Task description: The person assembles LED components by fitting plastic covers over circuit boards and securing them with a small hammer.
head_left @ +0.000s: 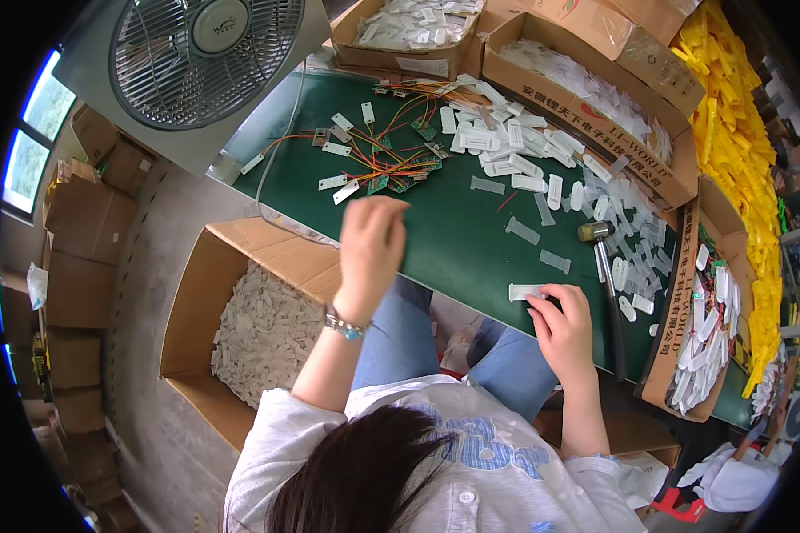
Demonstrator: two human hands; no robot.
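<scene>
White casing: the pale, oblong white casing (522, 291) lies at the near edge of the green counter (458, 244), right of the middle; what is fitted inside is too small to tell.
Right hand: thumb and fingers of the right hand (560, 322) close on the right end of that casing.
Left hand: the left hand (375, 233) hangs above the near edge with bent fingers, close to the wired boards; the palm is hidden, so I cannot tell whether it pinches anything.
Wired boards: green circuit boards (379, 183) with red and yellow leads lie tangled at the far left of the counter, outside any casing.
Loose shells: a heap of white shells (477, 140) spreads across the far middle, with clear strips (556, 261) nearer and to the right.
Hammer: the hammer (608, 275) lies right of the right hand, head pointing far, untouched.
Right-hand carton: the carton (669, 333) holds white pieces mixed with boards and wires; whether these are finished, I cannot tell.
Left-hand carton: the large carton (187, 306) below the counter is filled with small pale pieces.
Progress: one casing seems in hand, its completion unclear; judging by the loose boards, shells and strips, much of the batch is left.
</scene>
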